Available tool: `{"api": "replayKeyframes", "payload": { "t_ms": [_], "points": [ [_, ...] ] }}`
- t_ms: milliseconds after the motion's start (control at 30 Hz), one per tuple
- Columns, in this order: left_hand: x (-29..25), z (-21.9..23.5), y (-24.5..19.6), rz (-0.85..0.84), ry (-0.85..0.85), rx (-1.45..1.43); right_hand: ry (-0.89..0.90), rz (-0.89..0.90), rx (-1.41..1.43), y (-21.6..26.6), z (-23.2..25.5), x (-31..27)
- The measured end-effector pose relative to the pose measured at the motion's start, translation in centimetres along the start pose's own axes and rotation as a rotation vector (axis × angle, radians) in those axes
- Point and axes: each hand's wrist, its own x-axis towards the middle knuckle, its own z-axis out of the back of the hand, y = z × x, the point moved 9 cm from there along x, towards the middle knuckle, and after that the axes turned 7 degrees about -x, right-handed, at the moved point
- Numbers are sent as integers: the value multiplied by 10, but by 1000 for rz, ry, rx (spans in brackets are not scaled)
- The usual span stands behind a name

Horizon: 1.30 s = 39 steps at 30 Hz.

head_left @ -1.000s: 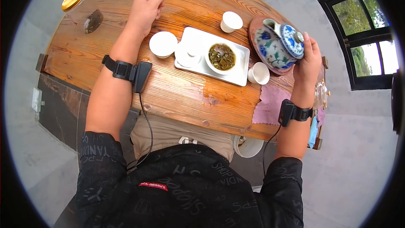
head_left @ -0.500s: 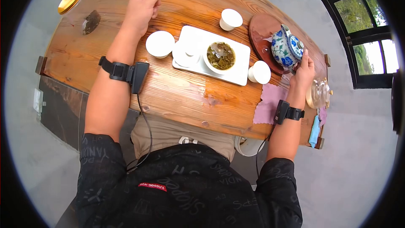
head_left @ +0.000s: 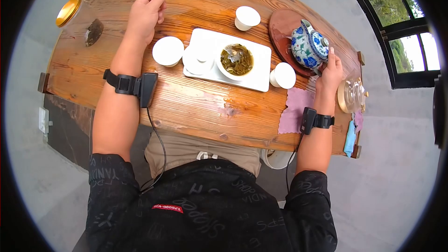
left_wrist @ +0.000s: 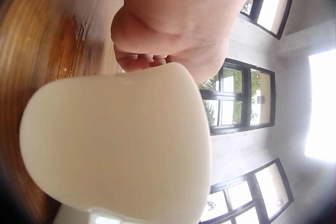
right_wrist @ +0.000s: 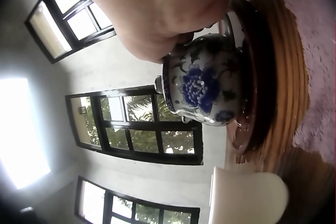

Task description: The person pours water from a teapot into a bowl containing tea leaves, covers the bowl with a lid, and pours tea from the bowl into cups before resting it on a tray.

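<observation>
1. gripping the blue-and-white teapot [head_left: 308, 45] by its handle, the right hand [head_left: 330, 72] is curling round it; the pot is sitting on the round wooden tray [head_left: 280, 25] near the table's far right edge.
2. left hand [head_left: 144, 11] is resting loosely curled, holding nothing, far left of the pot.

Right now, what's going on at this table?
A person sits at a round wooden table set for tea. The right hand holds the blue-and-white teapot at its handle; the pot stands upright on a round wooden stand. The left hand rests loosely curled on the table beside a white cup, holding nothing. On the white tray a bowl holds wet tea leaves, with two more cups nearby.
</observation>
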Motion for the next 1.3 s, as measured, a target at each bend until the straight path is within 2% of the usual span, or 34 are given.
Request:
{"api": "replayKeyframes", "payload": {
  "t_ms": [133,233,300,333,400,433,500,567,600,633,667,700,800,1033,1200,1300],
  "points": [
    [-1,1,-1,-8,-10,-3,6,-27,11,8,-3,-7],
    [-1,0,-1,-15,6,-18,114,-49,-29,11,-4,-3],
    [0,1,0,-18,9,-25,96,6,-301,23,-2,-1],
    [-1,1,0,-17,16,-30,108,9,-301,30,-7,-4],
    [-1,1,-1,-22,13,-25,26,367,-543,87,-20,-20],
    [-2,0,-1,-21,24,-19,81,348,-548,109,-39,-40],
    [0,2,0,-17,27,-25,237,557,-673,140,-79,-73],
    [-1,0,2,-12,35,-33,457,852,-752,174,-135,-135],
    [-1,1,3,6,20,-33,620,728,-778,166,-158,-151],
    [-1,2,3,21,7,-29,674,1017,-774,176,-177,-181],
    [-2,0,1,14,11,-24,829,1051,-724,173,-198,-197],
    [-4,0,1,21,-1,-5,880,1080,-749,166,-211,-211],
    [-6,2,-1,33,-22,6,837,1195,-802,158,-237,-235],
    [-4,3,-1,10,5,-35,942,1235,-962,126,-266,-247],
    [-3,5,-3,0,4,-47,984,1117,-1104,110,-274,-240],
    [-2,5,-3,0,4,-54,958,1088,-1081,112,-272,-237]
  ]
}}
